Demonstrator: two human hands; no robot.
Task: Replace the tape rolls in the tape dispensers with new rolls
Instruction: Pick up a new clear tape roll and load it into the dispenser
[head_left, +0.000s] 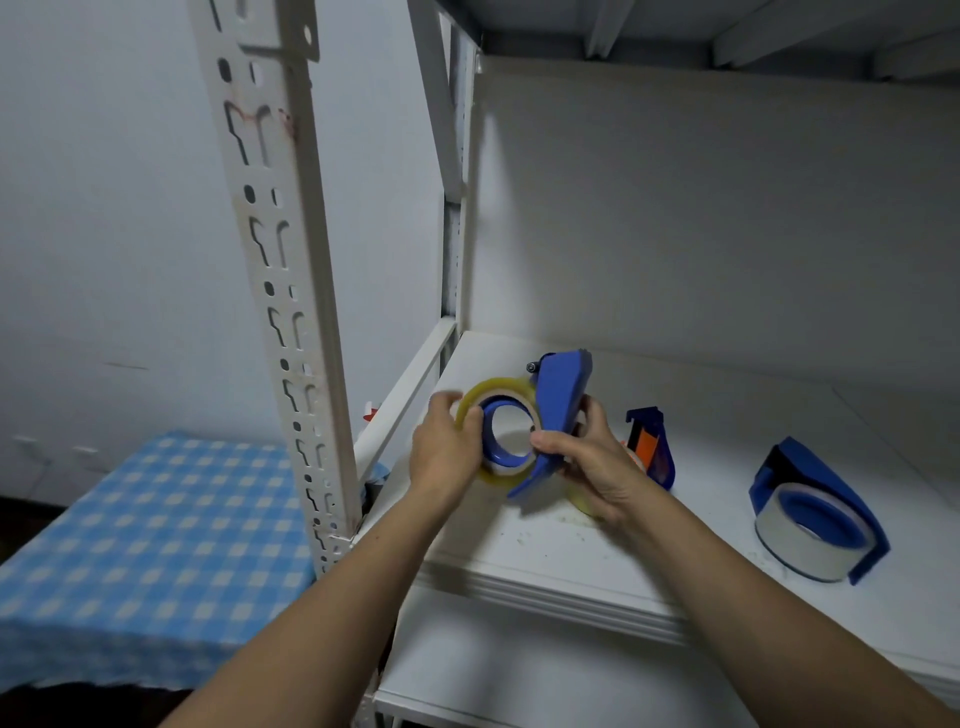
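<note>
The left hand grips the tape roll at its left rim. The thumb lies across the near face and the fingers curl round the outer edge. The roll is a glossy, translucent yellowish ring. It sits round the round blue plastic hub of a dispenser, and the hollow centre shows through.

The right hand holds the dispenser by its smooth, wedge-shaped blue body. The thumb presses its near face and the fingers wrap behind. Both hands hold the roll and dispenser in the air above the shelf, near its front left corner. Something pale yellow lies on the shelf under the right hand, but it is too hidden to tell what it is.

The shelf is a flat white board with small crumbs near its front edge. A second dispenser, blue with an orange part, stands upright just right of the right hand. A third lies near the right edge, its blue shell curved over a wide whitish roll. At the shelf's front left corner stands a white metal post with punched slots. A blue-and-white checked cloth lies to its left.
</note>
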